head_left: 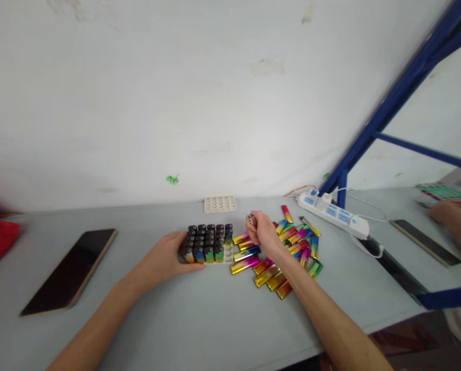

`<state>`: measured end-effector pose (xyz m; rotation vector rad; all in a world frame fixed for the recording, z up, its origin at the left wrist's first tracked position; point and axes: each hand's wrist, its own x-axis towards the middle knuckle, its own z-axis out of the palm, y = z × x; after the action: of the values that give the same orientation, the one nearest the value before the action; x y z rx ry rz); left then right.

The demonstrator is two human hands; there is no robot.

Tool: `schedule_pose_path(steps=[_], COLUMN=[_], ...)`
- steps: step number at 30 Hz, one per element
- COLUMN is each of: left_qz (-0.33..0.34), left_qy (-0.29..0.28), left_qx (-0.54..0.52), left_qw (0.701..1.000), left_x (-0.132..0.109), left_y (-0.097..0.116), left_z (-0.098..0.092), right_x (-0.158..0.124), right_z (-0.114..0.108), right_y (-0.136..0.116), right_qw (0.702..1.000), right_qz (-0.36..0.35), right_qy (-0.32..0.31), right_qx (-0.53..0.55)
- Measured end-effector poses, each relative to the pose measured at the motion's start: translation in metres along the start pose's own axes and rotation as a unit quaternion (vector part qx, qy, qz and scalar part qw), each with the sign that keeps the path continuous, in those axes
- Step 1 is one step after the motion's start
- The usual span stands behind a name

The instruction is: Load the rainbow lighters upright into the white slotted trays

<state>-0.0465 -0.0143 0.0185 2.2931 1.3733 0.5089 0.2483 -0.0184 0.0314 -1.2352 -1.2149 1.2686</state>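
Loosely, lighters (297,236) litter a grey table (199,319) beside a white wall (215,103).

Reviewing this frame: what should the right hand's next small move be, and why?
Probably bring what looks like a lighter in the right hand leftward, over the tray's right-end column: bare cells show at its near end, while neighbouring columns hold upright lighters, and the left hand wraps their left side.

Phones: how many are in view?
2. One phone lies flat at left, beyond the left hand; another phone lies at far right, past the blue post. Others could be hidden.
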Motion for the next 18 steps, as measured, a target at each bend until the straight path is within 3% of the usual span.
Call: schedule_pose_path(steps=[5,8,10,14,16,18], left_qz=[0.012,0.003,0.0,-0.006,-0.004,-0.004], left_qy=[0.002,-0.006,-0.008,-0.013,-0.018,-0.019], left_qx=[0.001,0.004,0.001,0.001,0.0,-0.005], left_qw=[1.0,1.0,1.0,1.0,1.0,1.0], left_x=[0.0,0.0,0.0,0.0,-0.001,-0.001], left_y=[0.0,0.0,0.0,-0.001,-0.002,-0.002], left_z=[0.0,0.0,0.0,0.001,0.001,0.001], right_x=[-0.005,-0.017,-0.025,-0.038,-0.04,-0.041], right_z=[-0.003,-0.01,-0.016,-0.025,-0.026,-0.025], right_y=[-0.004,-0.016,-0.026,-0.04,-0.043,-0.041], right_qw=[0.999,0.992,0.967,0.887,0.873,0.876], right_qz=[-0.004,-0.076,-0.152,-0.288,-0.31,-0.299], right_qy=[-0.036,-0.076,-0.101,-0.115,-0.11,-0.109], right_qx=[-0.002,-0.064,-0.176,-0.342,-0.361,-0.362])
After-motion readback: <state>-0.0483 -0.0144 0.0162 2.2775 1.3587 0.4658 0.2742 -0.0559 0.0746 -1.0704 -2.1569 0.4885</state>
